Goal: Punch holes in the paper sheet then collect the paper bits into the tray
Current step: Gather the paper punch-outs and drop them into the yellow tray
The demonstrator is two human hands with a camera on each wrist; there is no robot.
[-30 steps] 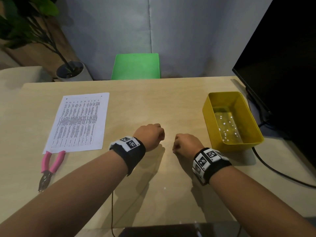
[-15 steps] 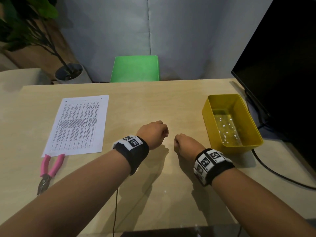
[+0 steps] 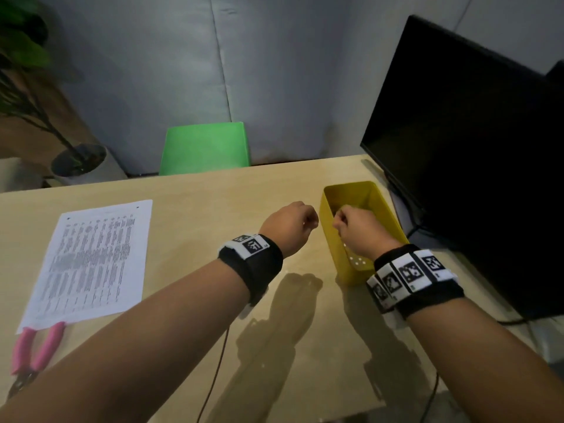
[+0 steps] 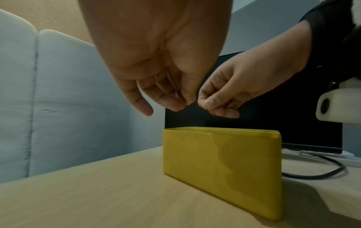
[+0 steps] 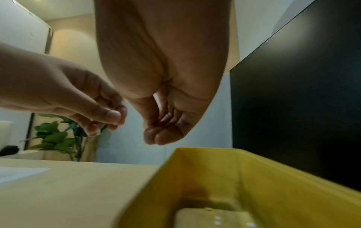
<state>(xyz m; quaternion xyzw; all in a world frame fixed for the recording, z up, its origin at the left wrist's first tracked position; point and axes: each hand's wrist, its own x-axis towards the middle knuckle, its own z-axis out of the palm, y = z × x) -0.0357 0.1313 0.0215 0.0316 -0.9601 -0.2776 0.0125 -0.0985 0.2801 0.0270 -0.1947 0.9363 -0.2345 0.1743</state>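
Observation:
The yellow tray stands at the table's right, with several white paper bits on its floor. My right hand hovers over the tray's open top, its thumb and fingertips bunched in a pinch. My left hand hangs just left of the tray's near wall, with its thumb pressed to its forefinger. Whatever each pinch holds is too small to see. The printed paper sheet lies flat at the left, and the pink-handled punch pliers lie below it.
A black monitor stands close behind and right of the tray, with a dark cable on the table beside it. A green chair and a potted plant are beyond the far edge.
Both hands have lifted from the middle of the table and travelled right, the right one to above the tray and the left one beside it. Their pinches stay closed.

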